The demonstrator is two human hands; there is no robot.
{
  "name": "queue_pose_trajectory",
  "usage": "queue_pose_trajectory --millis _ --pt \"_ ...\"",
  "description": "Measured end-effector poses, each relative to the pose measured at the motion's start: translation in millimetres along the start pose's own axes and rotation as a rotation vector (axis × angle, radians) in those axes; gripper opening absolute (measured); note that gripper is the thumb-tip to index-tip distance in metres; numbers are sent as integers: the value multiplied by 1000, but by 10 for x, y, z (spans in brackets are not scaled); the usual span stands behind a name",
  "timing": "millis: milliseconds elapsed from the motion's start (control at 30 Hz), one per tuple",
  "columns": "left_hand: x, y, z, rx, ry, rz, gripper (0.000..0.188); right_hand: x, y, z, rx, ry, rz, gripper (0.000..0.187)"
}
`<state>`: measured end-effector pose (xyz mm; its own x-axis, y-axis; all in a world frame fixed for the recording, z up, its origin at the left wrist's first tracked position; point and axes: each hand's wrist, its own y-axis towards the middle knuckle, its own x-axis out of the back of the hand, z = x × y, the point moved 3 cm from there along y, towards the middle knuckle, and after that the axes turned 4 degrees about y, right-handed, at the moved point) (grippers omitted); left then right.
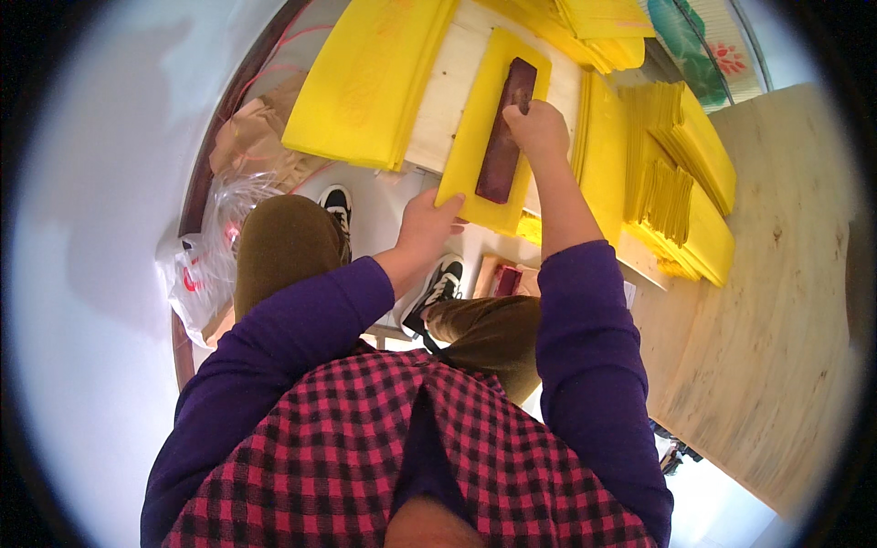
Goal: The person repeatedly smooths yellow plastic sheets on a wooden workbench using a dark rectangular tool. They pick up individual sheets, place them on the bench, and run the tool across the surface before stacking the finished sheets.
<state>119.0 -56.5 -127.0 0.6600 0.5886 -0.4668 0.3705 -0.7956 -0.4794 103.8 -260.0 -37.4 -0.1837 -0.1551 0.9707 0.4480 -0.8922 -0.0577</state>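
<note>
A long dark red block (pixel 499 160) lies lengthwise on a narrow yellow sheet (pixel 472 146), which may be one sheet or a thin stack. My right hand (pixel 541 135) is closed on the block's right edge, toward its far half, with the thumb on top. At the sheet's near left corner my left hand (pixel 426 226) pinches the edge, thumb above and fingers below. The sheet rests on a pale wooden board (pixel 440 100); its near end reaches over the board's edge. The block's underside is hidden.
Stacks of yellow sheets lie to the left (pixel 365 78), at the back (pixel 598 32) and to the right (pixel 676 192). Beyond them on the right stands a plywood panel (pixel 767 274). Plastic bags (pixel 215 256) and brown paper (pixel 260 132) sit by my left knee. Another dark red piece (pixel 505 280) shows below.
</note>
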Motion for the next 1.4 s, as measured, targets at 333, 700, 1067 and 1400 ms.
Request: queue_pose_trajectory --millis 333,700,1067,1400 --pt "31 27 -10 -26 -12 24 20 191 -91 -186 26 275 -72 37" --pt "-56 -35 -345 -49 90 83 24 553 -1305 -865 -60 1116 -371 20" --pt "-314 933 -761 -52 418 197 25 164 -1554 -1164 29 1390 -364 18" --pt "-361 1083 -1355 -160 571 123 27 151 -1570 -1334 54 1319 -341 18"
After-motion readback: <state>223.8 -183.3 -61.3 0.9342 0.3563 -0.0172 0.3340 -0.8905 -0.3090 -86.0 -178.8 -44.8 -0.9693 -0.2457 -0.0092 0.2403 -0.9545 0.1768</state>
